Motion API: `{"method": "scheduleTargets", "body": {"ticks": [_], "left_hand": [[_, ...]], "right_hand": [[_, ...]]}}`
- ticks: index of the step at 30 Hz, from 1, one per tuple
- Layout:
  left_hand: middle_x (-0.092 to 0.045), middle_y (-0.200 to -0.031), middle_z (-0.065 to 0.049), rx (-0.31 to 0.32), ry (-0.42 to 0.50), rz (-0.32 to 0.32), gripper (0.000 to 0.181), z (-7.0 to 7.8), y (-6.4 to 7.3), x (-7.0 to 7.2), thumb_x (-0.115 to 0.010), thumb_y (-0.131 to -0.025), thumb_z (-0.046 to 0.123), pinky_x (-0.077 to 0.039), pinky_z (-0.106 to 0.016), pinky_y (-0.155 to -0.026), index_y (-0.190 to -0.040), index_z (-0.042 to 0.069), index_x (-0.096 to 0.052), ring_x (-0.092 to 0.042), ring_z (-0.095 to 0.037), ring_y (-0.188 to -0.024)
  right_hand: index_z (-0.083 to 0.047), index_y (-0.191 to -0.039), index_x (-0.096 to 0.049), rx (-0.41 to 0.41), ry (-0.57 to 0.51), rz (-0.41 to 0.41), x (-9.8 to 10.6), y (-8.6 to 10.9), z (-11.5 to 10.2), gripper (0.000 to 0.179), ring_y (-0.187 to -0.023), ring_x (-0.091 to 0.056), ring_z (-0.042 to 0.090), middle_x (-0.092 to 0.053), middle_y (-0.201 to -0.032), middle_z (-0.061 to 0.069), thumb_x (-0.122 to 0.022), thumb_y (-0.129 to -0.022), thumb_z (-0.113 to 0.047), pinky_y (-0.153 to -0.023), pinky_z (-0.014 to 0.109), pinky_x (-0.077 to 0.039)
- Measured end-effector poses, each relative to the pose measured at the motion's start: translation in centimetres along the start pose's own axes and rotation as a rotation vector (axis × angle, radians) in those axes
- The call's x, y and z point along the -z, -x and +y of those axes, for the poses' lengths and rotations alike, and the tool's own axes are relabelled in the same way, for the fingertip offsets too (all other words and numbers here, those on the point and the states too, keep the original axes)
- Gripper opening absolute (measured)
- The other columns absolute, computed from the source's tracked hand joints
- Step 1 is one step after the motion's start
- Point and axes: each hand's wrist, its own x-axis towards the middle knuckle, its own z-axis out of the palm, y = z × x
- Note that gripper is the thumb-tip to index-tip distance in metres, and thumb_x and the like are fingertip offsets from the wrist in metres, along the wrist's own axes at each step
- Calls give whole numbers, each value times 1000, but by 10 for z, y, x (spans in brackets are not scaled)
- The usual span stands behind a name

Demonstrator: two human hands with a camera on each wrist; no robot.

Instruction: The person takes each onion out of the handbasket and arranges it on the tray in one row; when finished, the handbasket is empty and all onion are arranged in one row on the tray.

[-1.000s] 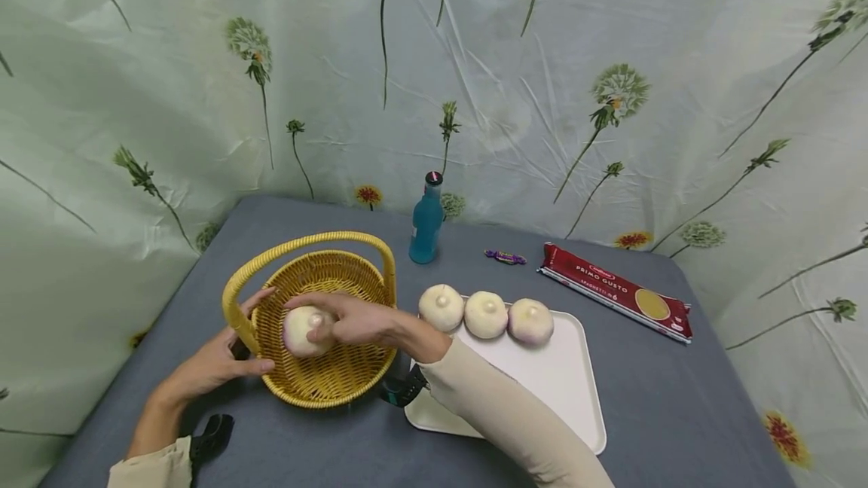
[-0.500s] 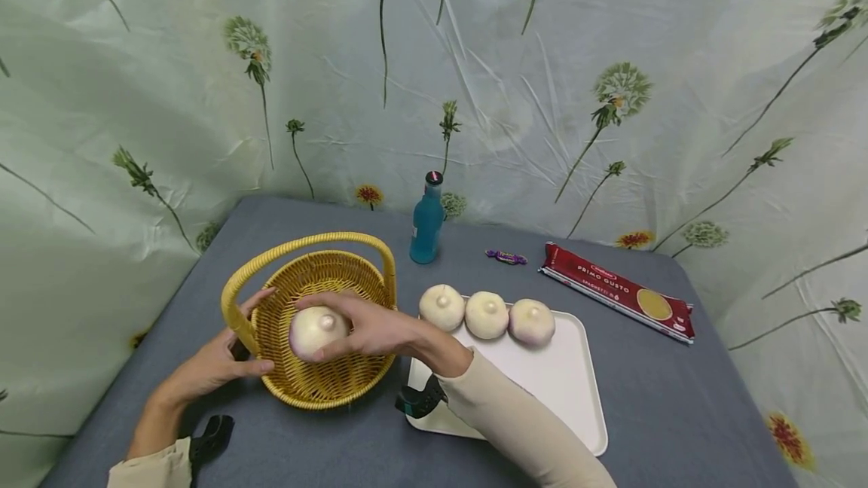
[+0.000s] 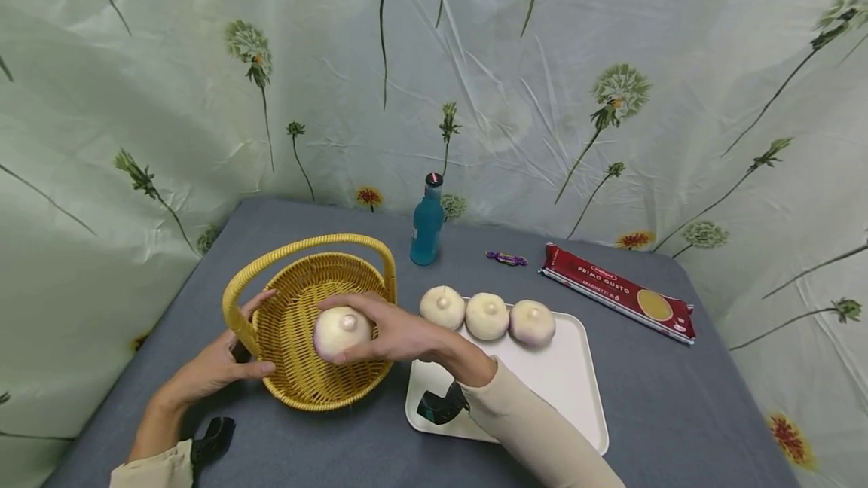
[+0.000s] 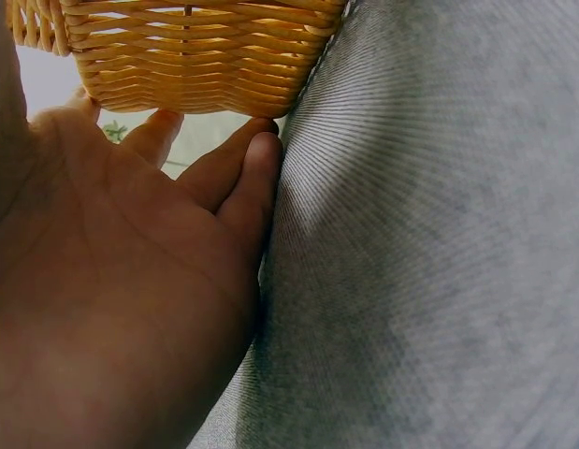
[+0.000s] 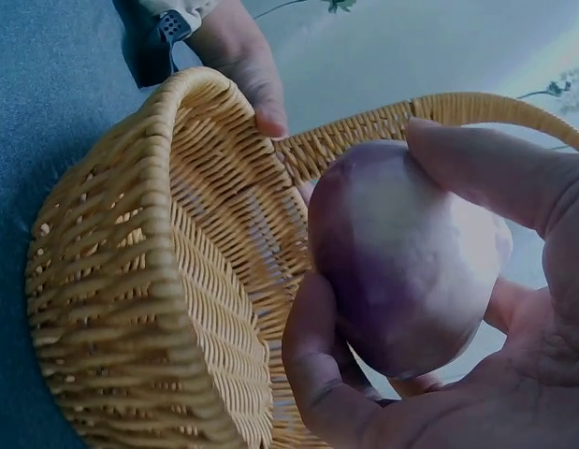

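My right hand (image 3: 403, 333) holds a white-and-purple turnip (image 3: 341, 333), thumb and fingers spread round its sides. It is above the right part of a yellow wicker basket (image 3: 301, 401), and its purple side (image 5: 364, 271) shows in the right wrist view. My left hand (image 3: 212, 360) grips the basket's left side, with thumb and a fingertip at the rim on either side of the handle's base. In the left wrist view its other fingers (image 4: 242, 187) lie against the outer wicker wall (image 4: 195, 65).
Right of the basket, a white tray (image 3: 542, 390) bears a row of three turnips (image 3: 487, 316) along its far edge. Behind stand a blue bottle (image 3: 426, 221), a purple-wrapped candy (image 3: 505, 257) and a red spaghetti packet (image 3: 613, 291). The basket's tall handle (image 3: 305, 244) arches over its far side.
My right hand has brought the turnip up and rightward from the basket's middle toward its right rim. The left hand and the basket have stayed in place.
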Motion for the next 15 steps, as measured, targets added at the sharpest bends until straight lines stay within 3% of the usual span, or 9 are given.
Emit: {"method": "scheduleTargets", "body": {"ticks": [8, 15], "left_hand": [[-2, -165, -26, -31, 28, -1, 103, -4, 0, 2, -71, -87, 0, -31, -8, -94, -163, 26, -7, -24, 19, -129], [-2, -166, -23, -2, -2, 0, 102, -3, -2, 1, -72, -89, 3, -34, -10, -92, -162, 30, -5, -24, 18, -128]], "right_hand": [[-31, -147, -47, -12, 46, 31, 7, 14, 1, 63, -126, -37, 12, -44, -142, -1, -75, -91, -27, -97, 32, -42], [-29, -146, -48, -12, 1, 47, 13, 26, 4, 62, -123, -37, 13, -42, -137, -2, -75, -91, -24, -97, 32, -43]]}}
